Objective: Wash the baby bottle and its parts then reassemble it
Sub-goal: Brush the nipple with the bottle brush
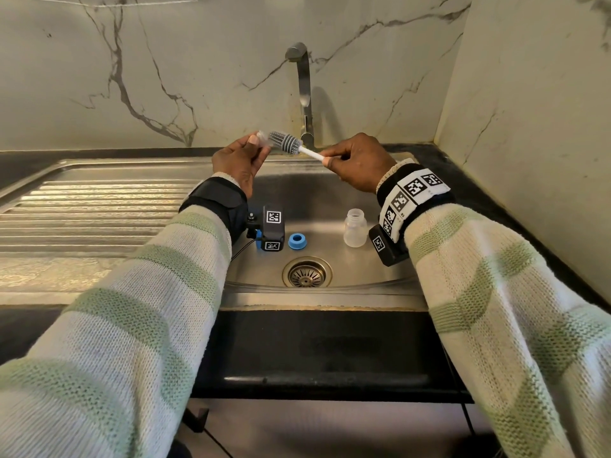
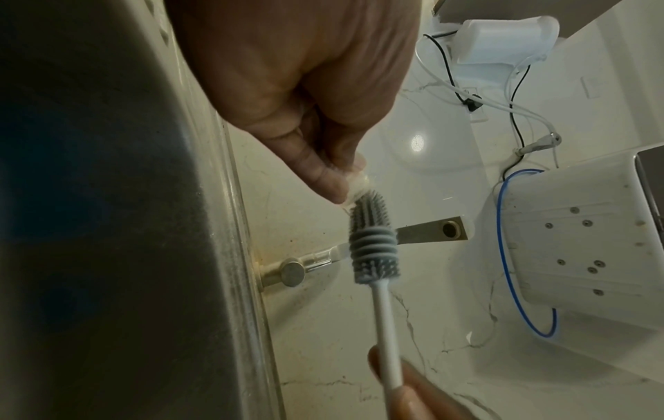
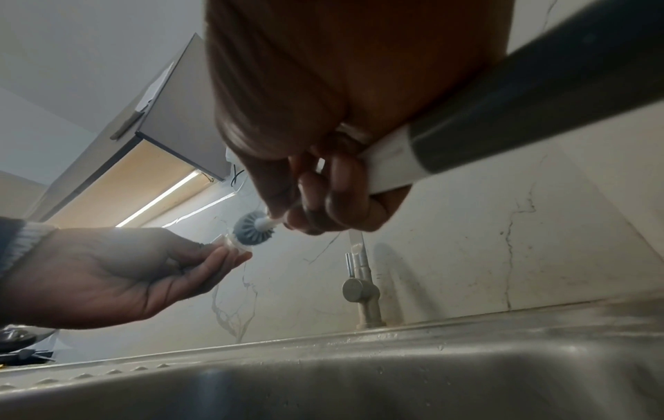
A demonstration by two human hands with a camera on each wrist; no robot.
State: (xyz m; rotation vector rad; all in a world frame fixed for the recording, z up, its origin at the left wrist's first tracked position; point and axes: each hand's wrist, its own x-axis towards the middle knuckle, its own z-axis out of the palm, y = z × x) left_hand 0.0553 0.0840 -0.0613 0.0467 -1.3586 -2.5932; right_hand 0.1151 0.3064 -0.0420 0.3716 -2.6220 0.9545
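Left hand (image 1: 238, 159) pinches a small clear silicone teat (image 1: 262, 137) between thumb and fingertips, raised above the stainless-steel sink basin (image 1: 317, 200) with its open base turned toward the brush — likely so the bristles can get inside.

Right hand (image 1: 357, 161) is curled round the white handle of a grey silicone-bristled bottle brush (image 1: 284, 142), gripping near the bristle end. That short hold probably gives finer control on so small a part. The brush tip meets the teat's opening; the left wrist view shows the bristles (image 2: 370, 210) touching it.

Both are held over the basin, in front of the steel tap (image 1: 302, 81); no water seen running.

In the basin:
- translucent plastic bottle body (image 1: 355, 228), upright, mouth open — contents cannot be told
- blue plastic screw ring (image 1: 297, 241), lying flat, near the round drain strainer (image 1: 307, 273)

Bottle and ring are apart and not yet reassembled.
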